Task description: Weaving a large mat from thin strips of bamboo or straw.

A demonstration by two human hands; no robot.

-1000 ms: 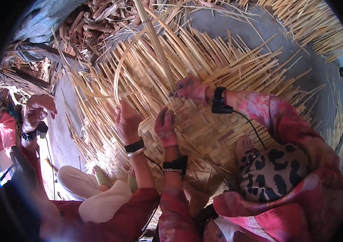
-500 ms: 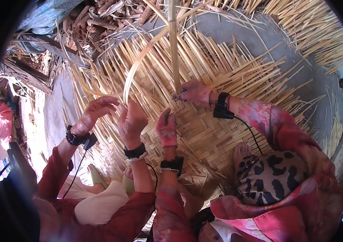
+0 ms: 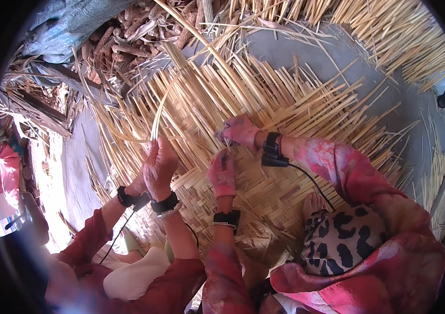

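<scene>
My right hand (image 3: 241, 131), in a pink stained glove, is closed round the near end of a flat straw-coloured reed strip (image 3: 186, 68), which runs away to the far left across the mat. Just nearer, my left hand (image 3: 222, 172), in a matching glove, has its fingers curled close to the weave; what they hold, if anything, is hidden. Under both hands spreads a partly woven reed mat (image 3: 269, 193), its loose strips fanning out beyond. At my left, a co-worker's bare hands (image 3: 160, 162) are together, gripping a bent pale strip (image 3: 161, 112).
Corncobs (image 3: 128, 42) lie in a heap at the far left, beside a blue-grey sheet (image 3: 65, 26) and wooden beams (image 3: 34, 110). A thick row of loose reeds (image 3: 390, 36) lies at the far right on the grey floor (image 3: 280, 49). The co-worker's arms are close to my left forearm.
The reed strip that stood up from my right hand is now down toward the far left. My right hand has moved slightly nearer. The co-worker's hands, apart before, have come together.
</scene>
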